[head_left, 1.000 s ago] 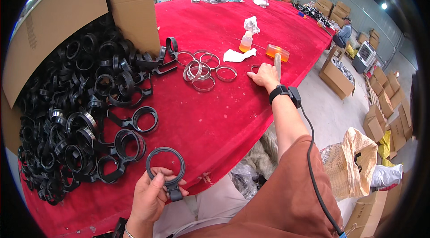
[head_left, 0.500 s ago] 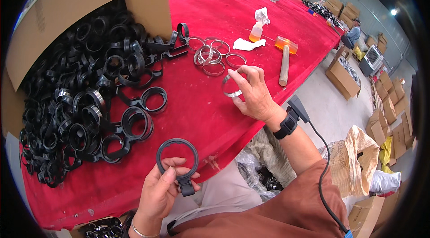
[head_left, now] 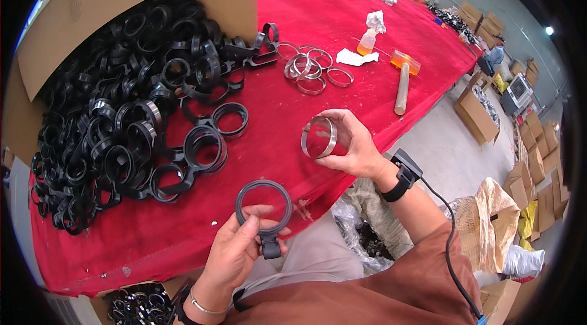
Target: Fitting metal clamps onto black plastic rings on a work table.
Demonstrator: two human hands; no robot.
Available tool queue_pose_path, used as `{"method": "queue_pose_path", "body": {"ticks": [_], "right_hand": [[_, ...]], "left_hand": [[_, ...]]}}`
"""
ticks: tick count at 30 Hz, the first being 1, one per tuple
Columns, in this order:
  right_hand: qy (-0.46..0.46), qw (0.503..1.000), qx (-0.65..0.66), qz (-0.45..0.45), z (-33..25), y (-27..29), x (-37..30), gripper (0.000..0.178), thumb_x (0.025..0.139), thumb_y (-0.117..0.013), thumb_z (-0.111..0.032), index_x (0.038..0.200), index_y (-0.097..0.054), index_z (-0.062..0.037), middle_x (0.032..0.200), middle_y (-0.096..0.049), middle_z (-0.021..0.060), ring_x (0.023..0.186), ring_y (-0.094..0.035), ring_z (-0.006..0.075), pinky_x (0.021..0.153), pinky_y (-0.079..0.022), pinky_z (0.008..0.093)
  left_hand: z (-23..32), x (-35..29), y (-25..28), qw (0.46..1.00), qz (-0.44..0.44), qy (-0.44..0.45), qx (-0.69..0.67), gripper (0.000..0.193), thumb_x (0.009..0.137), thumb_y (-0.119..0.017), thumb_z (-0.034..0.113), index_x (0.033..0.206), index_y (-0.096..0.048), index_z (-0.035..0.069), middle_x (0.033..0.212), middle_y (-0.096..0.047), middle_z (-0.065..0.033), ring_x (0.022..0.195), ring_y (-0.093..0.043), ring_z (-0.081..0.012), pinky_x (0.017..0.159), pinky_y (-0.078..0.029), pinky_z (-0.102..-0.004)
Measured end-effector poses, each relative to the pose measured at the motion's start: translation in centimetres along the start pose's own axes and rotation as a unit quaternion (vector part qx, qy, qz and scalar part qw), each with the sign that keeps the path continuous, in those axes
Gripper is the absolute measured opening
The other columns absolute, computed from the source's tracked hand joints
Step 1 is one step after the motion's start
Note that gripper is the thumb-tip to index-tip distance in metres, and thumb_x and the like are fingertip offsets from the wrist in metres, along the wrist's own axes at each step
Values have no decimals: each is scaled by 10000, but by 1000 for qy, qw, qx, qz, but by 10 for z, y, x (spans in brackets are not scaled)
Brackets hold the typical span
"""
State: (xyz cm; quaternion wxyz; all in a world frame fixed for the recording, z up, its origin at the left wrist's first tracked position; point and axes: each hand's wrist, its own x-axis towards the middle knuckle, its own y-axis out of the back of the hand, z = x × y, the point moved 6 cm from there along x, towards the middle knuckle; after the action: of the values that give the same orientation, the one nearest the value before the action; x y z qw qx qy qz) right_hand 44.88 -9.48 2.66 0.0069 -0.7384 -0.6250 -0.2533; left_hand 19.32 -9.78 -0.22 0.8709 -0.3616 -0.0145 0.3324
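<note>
Between the thumb and fingers of my left hand (head_left: 239, 245) is a black plastic ring (head_left: 287, 206) with a short clip-like stem, held upright over the front edge of the table. Higher and to the right, my right hand (head_left: 354, 146) pinches a thin silver metal ring (head_left: 304, 140) by its right side, its opening turned toward me. The two rings are apart. Beyond my right hand, several loose metal rings (head_left: 310, 85) lie in a cluster on the red cloth (head_left: 275, 141). To the left spreads a big heap of black ring parts (head_left: 122, 141), some with metal bands on them.
A cardboard box (head_left: 223, 1) backs the heap. At the table's right lies a mallet (head_left: 402, 89) with an orange head, near a small bottle (head_left: 367, 42) and white tissue (head_left: 358, 58). Below the front edge sits a box of finished-looking rings (head_left: 140, 303). Another person (head_left: 492, 59) is far right.
My right hand has lowered slightly and turned the metal ring so its opening faces me more. The view has shifted, and both hands keep their rings.
</note>
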Motion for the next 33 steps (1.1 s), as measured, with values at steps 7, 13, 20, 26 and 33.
{"method": "queue_pose_path", "body": {"ticks": [7,13,20,26,33], "right_hand": [[-202,946,167,-193,28,2,15,743,661,-731,93,1331,-426,-1,1234,-515,113,1151,-512,208,929,-491,364],[-238,904,-102,-341,25,5,64,790,630,-720,-1,1365,-430,-3,1054,-609,99,907,-584,179,816,-494,295],[-172,811,-391,-400,5,-12,80,828,611,-777,-122,1346,-429,33,929,-651,188,858,-639,245,780,-507,338],[-183,777,-531,-285,6,-29,78,598,775,-634,-532,852,-680,59,828,-665,236,864,-653,356,789,-528,412],[-158,782,-551,-244,-7,-52,73,456,740,-693,-413,792,-690,39,839,-652,261,870,-646,376,782,-528,429]], "left_hand": [[-6,-1,6,1000,5,10,-9,445,1013,-373,335,1262,-401,-32,978,-639,-199,744,-624,-219,669,-506,-329],[-12,-1,11,999,40,25,-4,501,1012,-335,375,1266,-416,-49,936,-643,-233,680,-636,-251,610,-527,-327],[-13,-2,11,996,52,57,-53,568,1010,-196,467,1407,-249,64,1053,-605,-269,745,-632,-258,701,-509,-353],[-6,-2,15,996,19,22,-81,533,1016,-153,445,1383,-291,84,1140,-578,-263,859,-632,-279,790,-522,-405],[2,-5,21,998,47,8,-44,491,1021,-177,422,1350,-324,89,1142,-580,-255,911,-643,-343,802,-525,-437]]}}
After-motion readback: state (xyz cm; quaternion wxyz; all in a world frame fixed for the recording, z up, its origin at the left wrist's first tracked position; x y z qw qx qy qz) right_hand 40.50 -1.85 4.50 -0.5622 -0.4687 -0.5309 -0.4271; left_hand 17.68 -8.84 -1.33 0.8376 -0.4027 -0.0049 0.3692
